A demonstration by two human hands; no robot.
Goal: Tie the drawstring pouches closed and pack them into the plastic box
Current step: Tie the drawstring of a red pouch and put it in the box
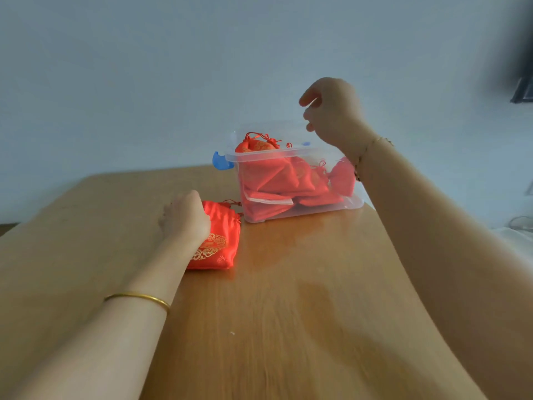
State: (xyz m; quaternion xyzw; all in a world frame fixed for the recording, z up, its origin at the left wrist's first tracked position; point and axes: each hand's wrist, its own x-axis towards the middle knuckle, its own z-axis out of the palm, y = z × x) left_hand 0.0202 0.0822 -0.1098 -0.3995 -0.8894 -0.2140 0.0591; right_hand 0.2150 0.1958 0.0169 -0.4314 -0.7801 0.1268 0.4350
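Red satin pouch (217, 241) lies just left of the plastic box (291, 180), left hand (184, 219) closed over it. Right hand (331, 111) hovers empty, loosely curled, above the crammed box; another pouch could spill out.

1. A red satin drawstring pouch (220, 241) with gold embroidery lies flat on the counter, just beside the box.
2. The clear plastic box (353, 202) stands open, crowded with red pouches (277, 180).

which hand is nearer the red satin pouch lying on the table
Left. The left hand rests on the red satin pouch; the right hand is raised above the clear plastic box.
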